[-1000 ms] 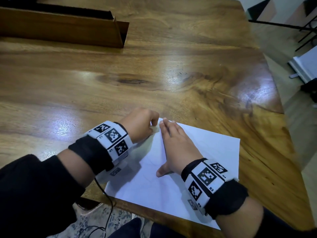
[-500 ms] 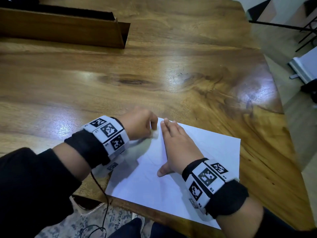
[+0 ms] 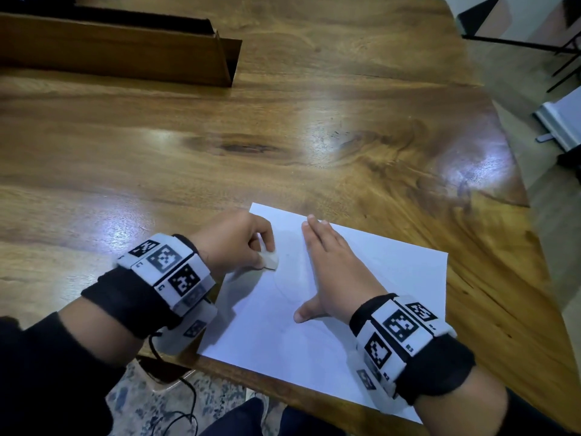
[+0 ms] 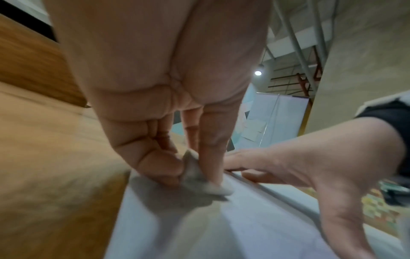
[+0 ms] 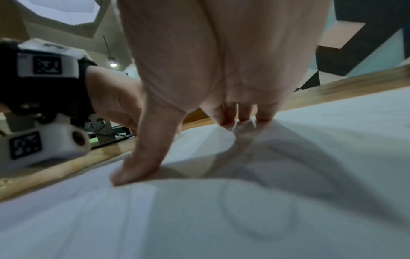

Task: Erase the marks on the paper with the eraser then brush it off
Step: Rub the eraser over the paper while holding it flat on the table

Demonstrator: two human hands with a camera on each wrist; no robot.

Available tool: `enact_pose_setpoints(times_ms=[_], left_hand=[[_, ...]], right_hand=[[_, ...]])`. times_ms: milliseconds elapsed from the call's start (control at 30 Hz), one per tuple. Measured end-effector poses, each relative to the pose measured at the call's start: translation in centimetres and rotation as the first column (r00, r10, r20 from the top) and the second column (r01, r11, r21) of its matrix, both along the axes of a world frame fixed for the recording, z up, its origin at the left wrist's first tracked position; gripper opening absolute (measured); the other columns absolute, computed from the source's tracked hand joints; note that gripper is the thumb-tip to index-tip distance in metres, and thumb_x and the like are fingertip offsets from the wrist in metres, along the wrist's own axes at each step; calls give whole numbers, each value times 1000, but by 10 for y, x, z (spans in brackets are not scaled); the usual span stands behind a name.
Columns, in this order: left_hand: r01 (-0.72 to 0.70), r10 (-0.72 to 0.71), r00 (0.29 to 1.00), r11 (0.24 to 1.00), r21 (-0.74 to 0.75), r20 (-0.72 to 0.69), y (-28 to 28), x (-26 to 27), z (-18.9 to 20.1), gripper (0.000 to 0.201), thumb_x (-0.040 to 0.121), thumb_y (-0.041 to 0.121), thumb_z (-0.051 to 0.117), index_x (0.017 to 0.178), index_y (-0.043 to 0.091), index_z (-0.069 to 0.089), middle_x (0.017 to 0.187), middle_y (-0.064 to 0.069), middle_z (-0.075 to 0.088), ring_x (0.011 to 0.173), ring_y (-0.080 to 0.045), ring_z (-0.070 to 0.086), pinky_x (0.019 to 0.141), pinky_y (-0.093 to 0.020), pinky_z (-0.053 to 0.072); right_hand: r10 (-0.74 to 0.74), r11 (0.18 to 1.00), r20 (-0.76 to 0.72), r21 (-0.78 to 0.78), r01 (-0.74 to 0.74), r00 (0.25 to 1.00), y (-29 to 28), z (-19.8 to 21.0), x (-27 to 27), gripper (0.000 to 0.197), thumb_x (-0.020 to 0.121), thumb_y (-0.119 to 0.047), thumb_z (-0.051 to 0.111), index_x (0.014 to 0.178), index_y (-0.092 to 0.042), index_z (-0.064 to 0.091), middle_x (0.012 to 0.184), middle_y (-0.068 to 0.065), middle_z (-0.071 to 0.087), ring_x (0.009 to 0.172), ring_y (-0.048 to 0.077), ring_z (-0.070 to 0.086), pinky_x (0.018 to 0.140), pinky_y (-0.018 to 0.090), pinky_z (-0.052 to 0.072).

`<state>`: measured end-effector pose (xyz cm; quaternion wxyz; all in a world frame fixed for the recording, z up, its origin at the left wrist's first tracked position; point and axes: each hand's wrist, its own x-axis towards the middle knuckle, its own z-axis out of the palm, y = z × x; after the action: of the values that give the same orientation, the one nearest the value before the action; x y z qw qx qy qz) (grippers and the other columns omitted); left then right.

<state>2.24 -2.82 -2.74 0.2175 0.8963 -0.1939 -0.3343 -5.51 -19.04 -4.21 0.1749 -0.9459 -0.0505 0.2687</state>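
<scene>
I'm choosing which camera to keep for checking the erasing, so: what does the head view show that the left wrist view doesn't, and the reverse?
Only the head view shows the whole paper with its faint pencil curve, the table around it, and the cardboard box at the far left.

Only the left wrist view shows, from below, the fingers pinching the eraser against the sheet.

Both show the left hand gripping the eraser and the right hand pressed flat on the paper.

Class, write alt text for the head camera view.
The left hand pinches a small white eraser against a white sheet of paper, which the flat right hand holds down on a glossy wooden table. Faint pencil curves remain.
</scene>
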Motion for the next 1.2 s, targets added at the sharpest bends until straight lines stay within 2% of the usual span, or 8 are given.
enact_pose_setpoints(times_ms=[133,300,400,500,700,867,1033,1200], left_hand=[[-43,51,989,997,-62,136,-18,11,2,17,75,16,68,92,17,67,68,6,59,66,-13,52,56,-22,35],[-4,17,946,999,-43,323,-40,19,-4,18,77,15,64,94,14,68,91,-6,68,76,-16,51,69,-21,36],[72,-70,957,997,4,281,-23,1,-7,16,75,18,67,91,16,70,91,-8,70,84,-24,61,73,-23,43],[230,-239,964,969,86,117,-7,-17,-3,13,74,24,69,85,17,71,86,-5,71,84,-20,62,71,-24,46],[-47,60,960,997,-56,275,-18,3,-3,26,74,13,69,100,16,68,86,-5,73,77,-17,62,72,-19,41],[198,-200,975,980,31,98,1,-26,0,10,73,20,69,82,15,71,82,-2,72,78,-18,62,65,-23,42],[96,-100,968,995,32,229,-15,-8,-2,15,78,14,61,92,16,64,81,-2,60,87,-25,60,78,-33,49],[210,-221,965,974,90,139,3,-40,-3,8,81,25,61,84,19,61,79,1,50,79,-23,52,67,-27,38]], right_hand=[[11,1000,6,-3,-11,1000,-1,-2,-1,139,59,-44,85,149,-11,-16,156,-2,-24,144,13,-19,116,24,-7],[15,1000,3,-9,-15,1000,-1,-3,0,140,58,-45,86,149,-11,-15,156,-1,-24,144,14,-18,118,26,-4],[17,1000,3,-12,-17,1000,-1,-4,0,139,59,-45,85,149,-11,-15,156,-2,-24,144,14,-19,117,25,-5],[14,1000,-6,-9,-14,1000,-2,-3,0,139,59,-44,86,149,-12,-16,156,-2,-24,144,14,-19,117,25,-5],[46,999,-13,-26,-47,999,-2,-2,0,136,63,-48,82,148,-16,-18,155,-1,-28,143,15,-22,118,27,-6],[60,998,-28,-25,-60,998,-2,-1,0,132,64,-48,81,149,-20,-17,154,0,-30,143,16,-24,118,28,-5],[64,997,-23,-42,-65,998,-2,-1,0,132,65,-49,81,149,-20,-17,154,0,-29,143,16,-23,115,27,-6],[58,998,-18,-32,-59,998,-2,-2,-1,132,64,-49,81,149,-20,-16,155,0,-29,143,16,-23,114,25,-7]])
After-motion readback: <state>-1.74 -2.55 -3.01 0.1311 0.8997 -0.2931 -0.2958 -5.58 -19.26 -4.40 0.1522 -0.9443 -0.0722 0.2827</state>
